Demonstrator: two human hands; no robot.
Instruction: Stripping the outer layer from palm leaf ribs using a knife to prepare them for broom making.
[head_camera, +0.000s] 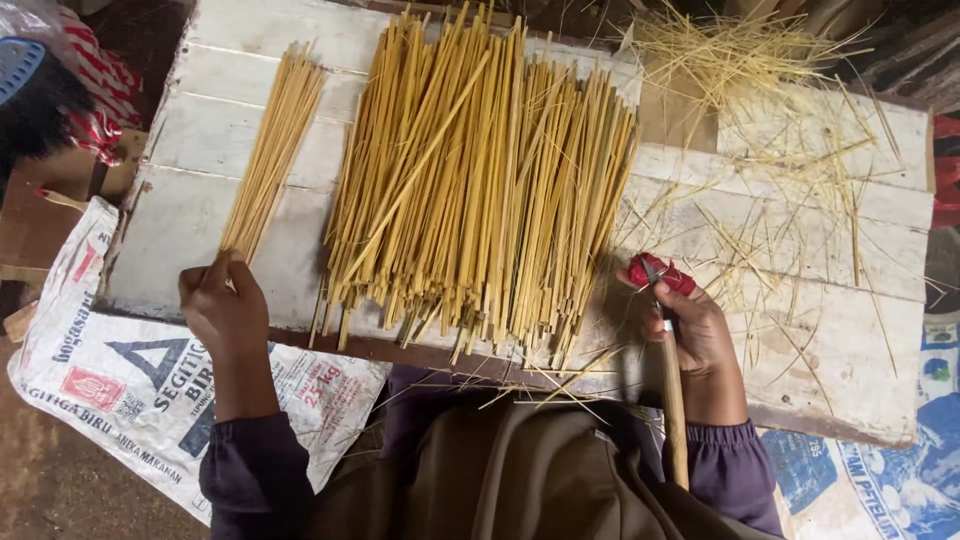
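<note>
A rough craft workshop: worn white plank bench (840, 330), split bamboo sticks (480, 180), straw-like shavings (740, 50), floor sacks (110, 380).

1. White sack (120, 380) lies flat at lower left, half under the board, printed in blue with a small red label (92, 388).
2. Blue-and-white printed sack (880, 470) lies at lower right.

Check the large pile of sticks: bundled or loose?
Loose: the large pile of sticks lies fanned across the white board, ends uneven, no tie visible.
</note>
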